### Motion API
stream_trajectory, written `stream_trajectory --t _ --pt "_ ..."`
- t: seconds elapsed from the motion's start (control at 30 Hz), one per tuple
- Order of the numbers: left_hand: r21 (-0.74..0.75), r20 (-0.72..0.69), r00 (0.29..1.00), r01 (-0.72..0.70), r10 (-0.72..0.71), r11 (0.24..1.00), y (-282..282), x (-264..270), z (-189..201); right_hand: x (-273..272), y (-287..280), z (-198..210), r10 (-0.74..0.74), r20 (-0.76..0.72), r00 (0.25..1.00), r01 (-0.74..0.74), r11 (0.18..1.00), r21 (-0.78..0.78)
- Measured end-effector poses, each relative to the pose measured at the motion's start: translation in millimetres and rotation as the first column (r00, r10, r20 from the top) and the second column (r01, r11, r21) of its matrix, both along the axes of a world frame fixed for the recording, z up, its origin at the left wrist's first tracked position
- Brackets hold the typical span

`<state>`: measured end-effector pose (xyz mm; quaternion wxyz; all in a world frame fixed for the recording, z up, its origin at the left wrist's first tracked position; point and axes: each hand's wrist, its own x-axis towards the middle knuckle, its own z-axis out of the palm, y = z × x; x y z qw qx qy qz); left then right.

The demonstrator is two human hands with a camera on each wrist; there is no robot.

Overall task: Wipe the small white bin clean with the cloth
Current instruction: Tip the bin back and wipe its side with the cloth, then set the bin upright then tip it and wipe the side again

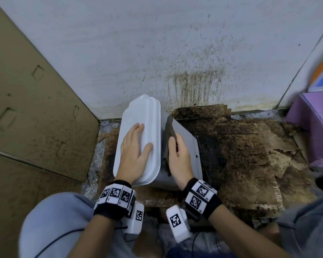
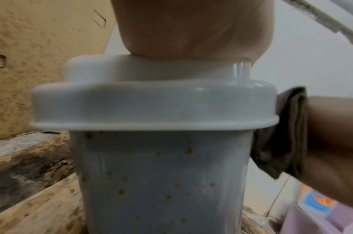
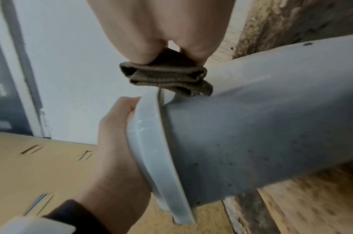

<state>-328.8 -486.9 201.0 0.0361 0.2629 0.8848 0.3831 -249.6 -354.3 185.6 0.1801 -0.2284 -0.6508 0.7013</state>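
Note:
The small white bin (image 1: 183, 146) leans over to the left on the floor, with its lid (image 1: 138, 116) on. My left hand (image 1: 134, 146) lies flat on the lid top, fingers straight and thumb spread. My right hand (image 1: 177, 155) grips a folded brown cloth (image 1: 169, 131) and holds it against the bin's side, just under the lid rim. The left wrist view shows brown specks on the bin wall (image 2: 161, 174) and the cloth (image 2: 279, 134) at its right edge. In the right wrist view the cloth (image 3: 167, 79) sits bunched under my fingers on the grey wall (image 3: 251, 126).
A tall cardboard panel (image 1: 35, 108) stands close on the left. The white wall (image 1: 175, 53) behind is stained brown. Dirty, torn cardboard (image 1: 241, 155) covers the floor to the right. A purple box (image 1: 315, 123) sits at the far right. My knees fill the bottom edge.

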Motion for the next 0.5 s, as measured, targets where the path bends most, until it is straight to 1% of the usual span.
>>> stream_trajectory --t 0.07,0.17,0.27,0.37,0.4,0.43,0.5 --pt "-0.004 -0.007 1.0 -0.007 0.007 1.0 8 5 3 -1 4 10 0.043 -0.056 0.997 -0.042 0.999 0.019" --pt "-0.007 -0.018 1.0 -0.024 0.024 1.0 23 13 6 6 14 15 0.074 -0.046 0.996 -0.068 0.991 0.118" --pt "-0.072 -0.071 0.997 0.003 -0.008 0.997 38 20 8 18 24 21 0.088 0.024 0.996 -0.091 0.962 0.257" --pt "-0.206 -0.158 0.983 0.058 -0.092 0.977 53 30 10 27 36 24 0.094 0.085 0.992 -0.119 0.923 0.365" --pt "-0.22 -0.186 0.977 0.062 -0.105 0.973 60 34 9 29 40 25 0.094 0.11 0.989 -0.131 0.905 0.404" --pt "-0.187 -0.171 0.982 0.048 -0.081 0.981 67 37 9 31 43 26 0.093 0.134 0.987 -0.143 0.886 0.442" --pt "-0.065 -0.093 0.996 -0.015 0.009 0.998 81 44 17 37 51 28 0.09 0.179 0.98 -0.166 0.868 0.468"
